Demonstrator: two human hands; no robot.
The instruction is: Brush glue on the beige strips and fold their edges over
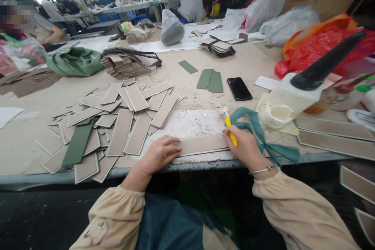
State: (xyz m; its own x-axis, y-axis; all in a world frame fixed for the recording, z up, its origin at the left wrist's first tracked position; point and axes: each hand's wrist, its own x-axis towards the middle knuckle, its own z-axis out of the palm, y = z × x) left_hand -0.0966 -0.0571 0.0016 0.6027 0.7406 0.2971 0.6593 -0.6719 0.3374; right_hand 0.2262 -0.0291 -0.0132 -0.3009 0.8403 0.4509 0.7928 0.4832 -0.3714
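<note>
Along the table's front edge lies a long beige strip [202, 143] with pale edges. My left hand [162, 151] is closed on its left end, fingers bent over the top. In my right hand [243, 144] is a small yellow-handled brush [228, 121], its bristle end pointing up and away. The fingers of that hand also rest at the strip's right end. Left of my hands spreads a loose heap of beige panels [119, 127] with pale borders, a green panel [77, 142] among them. Teal cloth [258, 125] lies just beyond my right hand.
A white plastic container [303, 97] with a black top stands at right, near red bags [328, 50]. Farther back are a black phone [239, 88], green pieces [210, 81] and a tied beige bundle [125, 64]. Long beige strips [336, 140] lie at far right.
</note>
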